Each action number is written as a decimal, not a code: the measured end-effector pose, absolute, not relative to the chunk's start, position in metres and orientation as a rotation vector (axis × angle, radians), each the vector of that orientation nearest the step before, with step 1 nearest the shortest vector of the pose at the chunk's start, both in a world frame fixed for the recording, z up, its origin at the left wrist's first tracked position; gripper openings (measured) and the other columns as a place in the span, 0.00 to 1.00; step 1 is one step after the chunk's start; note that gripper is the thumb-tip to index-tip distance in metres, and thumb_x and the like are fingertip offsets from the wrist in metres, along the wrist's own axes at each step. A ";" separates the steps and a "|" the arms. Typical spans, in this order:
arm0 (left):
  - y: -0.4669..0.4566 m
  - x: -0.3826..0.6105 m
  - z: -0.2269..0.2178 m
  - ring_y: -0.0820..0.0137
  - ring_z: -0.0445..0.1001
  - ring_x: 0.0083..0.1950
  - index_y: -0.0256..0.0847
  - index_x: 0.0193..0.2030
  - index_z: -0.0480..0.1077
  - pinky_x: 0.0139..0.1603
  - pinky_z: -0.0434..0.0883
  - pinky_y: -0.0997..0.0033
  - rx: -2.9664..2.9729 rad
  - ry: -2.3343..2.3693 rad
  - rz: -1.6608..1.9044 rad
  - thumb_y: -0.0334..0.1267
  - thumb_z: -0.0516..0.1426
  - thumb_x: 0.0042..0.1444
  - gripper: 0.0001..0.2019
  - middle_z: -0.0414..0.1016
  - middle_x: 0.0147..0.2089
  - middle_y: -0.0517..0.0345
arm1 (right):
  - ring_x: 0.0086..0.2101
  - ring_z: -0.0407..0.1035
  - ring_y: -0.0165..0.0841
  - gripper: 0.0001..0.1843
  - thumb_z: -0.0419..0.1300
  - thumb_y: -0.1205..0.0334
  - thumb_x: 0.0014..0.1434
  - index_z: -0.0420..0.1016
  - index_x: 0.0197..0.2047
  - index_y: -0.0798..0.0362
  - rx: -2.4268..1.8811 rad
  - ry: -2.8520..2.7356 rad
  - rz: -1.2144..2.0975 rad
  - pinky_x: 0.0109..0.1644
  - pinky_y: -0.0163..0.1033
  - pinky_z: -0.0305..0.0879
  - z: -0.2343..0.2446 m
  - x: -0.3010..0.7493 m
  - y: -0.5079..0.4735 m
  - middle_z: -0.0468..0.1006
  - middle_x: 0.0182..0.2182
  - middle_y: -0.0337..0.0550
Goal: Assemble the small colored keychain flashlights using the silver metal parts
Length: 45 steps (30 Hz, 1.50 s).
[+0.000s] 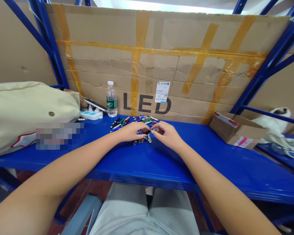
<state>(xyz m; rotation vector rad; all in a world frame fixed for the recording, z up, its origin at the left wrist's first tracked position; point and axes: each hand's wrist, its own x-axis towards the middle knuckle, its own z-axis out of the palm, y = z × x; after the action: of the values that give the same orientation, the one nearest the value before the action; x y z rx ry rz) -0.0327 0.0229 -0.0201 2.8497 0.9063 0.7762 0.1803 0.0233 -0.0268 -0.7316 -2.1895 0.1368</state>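
My left hand [133, 131] and my right hand [167, 133] meet over the blue shelf [127, 156], fingertips pinched together on a small dark object I cannot make out. Just below them lies a pile of small silvery metal pieces [143, 140]. Behind the hands, several small coloured pen-like items [120, 123] and a second heap [144, 119] lie scattered on the shelf.
A water bottle [111, 99] stands at the back beside a white power strip [91, 114]. A beige bag [26, 111] fills the left. An open cardboard box [236, 130] sits at right. A taped cardboard sheet marked LED [161, 65] forms the back wall.
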 end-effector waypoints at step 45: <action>0.034 -0.041 -0.024 0.70 0.73 0.39 0.38 0.43 0.69 0.42 0.69 0.71 2.662 1.062 0.992 0.35 0.57 0.52 0.11 0.75 0.38 0.57 | 0.28 0.65 0.31 0.06 0.56 0.59 0.58 0.70 0.36 0.52 -0.913 -2.438 -0.025 0.30 0.35 0.55 -0.033 0.154 0.008 0.73 0.29 0.42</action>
<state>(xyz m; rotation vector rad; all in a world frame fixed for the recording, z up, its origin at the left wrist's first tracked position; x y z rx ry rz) -0.0413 0.0336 -0.0240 2.6623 1.0621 0.9924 0.1544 0.0081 -0.0332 -0.9128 -2.4381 -0.0253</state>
